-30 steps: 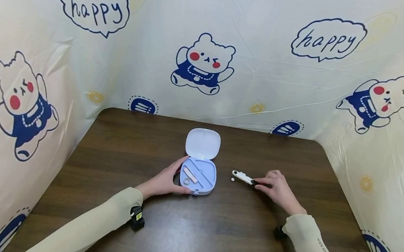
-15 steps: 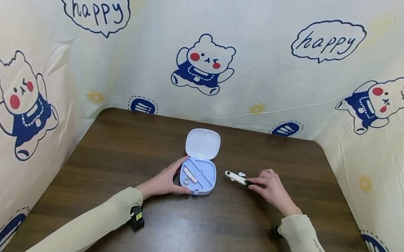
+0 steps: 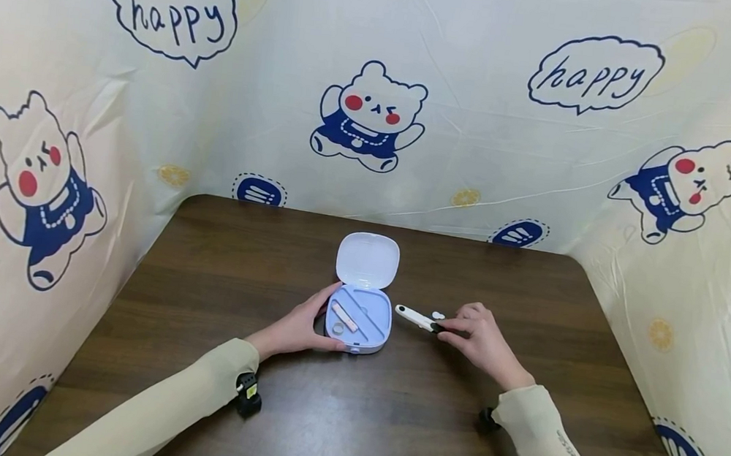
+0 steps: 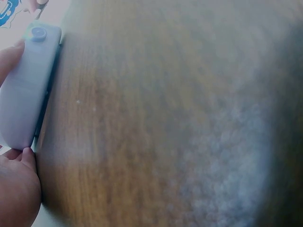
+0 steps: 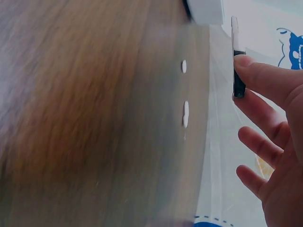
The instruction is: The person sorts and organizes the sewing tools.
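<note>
My left hand (image 3: 299,328) grips the left side of a light blue case (image 3: 363,347), its thumb at the front and fingers toward the back. The case's pale lid (image 3: 367,259) stands open. In its tray lie a small pale pink and white stick (image 3: 345,317) and a silver ring (image 3: 338,327). My right hand (image 3: 483,346) pinches the black end of a slim white piece (image 3: 413,315) between thumb and fingers; its kind is not clear. Its white end points at the case's right edge, a little apart from it. In the right wrist view the thin piece (image 5: 236,38) is raised above the table.
Two small white bits lie on the brown wooden table (image 3: 237,260) under the right hand: a lobed bit (image 3: 438,316) and a smaller oval bit (image 5: 184,66). A patterned cloth (image 3: 468,120) hangs round the back and sides.
My right hand has lifted the slim white piece and carried it left toward the case, uncovering the lobed bit. My left hand and the case stay in place.
</note>
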Motion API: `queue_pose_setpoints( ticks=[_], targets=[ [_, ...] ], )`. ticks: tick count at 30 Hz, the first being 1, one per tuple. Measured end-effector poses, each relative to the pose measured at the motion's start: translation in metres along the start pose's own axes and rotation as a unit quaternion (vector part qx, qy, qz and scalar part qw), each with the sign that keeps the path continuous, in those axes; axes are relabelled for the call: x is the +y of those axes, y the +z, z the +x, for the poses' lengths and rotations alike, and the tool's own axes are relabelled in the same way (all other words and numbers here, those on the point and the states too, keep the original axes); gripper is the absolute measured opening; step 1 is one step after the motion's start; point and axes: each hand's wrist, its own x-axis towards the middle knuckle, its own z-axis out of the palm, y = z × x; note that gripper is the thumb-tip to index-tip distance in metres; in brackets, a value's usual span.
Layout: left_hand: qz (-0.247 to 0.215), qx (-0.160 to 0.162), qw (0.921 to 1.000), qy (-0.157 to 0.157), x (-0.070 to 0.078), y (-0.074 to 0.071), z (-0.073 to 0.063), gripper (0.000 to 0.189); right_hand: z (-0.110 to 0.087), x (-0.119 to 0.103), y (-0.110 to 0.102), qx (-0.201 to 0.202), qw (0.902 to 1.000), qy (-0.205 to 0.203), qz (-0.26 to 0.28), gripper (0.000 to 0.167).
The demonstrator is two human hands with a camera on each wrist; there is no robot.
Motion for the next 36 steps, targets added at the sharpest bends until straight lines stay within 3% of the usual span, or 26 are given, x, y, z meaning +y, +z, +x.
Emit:
queue_pose_setpoints(
  ticks=[14, 36],
  targets=[
    [-0.001, 0.001, 1.0, 0.003, -0.002, 0.001, 0.001, 0.119, 0.019, -0.021, 0.01, -0.017, 0.9992, 0.031, 0.019, 0.023],
    [-0.004, 0.0, 1.0, 0.004, -0.004, 0.0, 0.001, 0.119, 0.037, -0.062, 0.034, 0.011, 0.9987, 0.043, 0.024, 0.019]
  ],
)
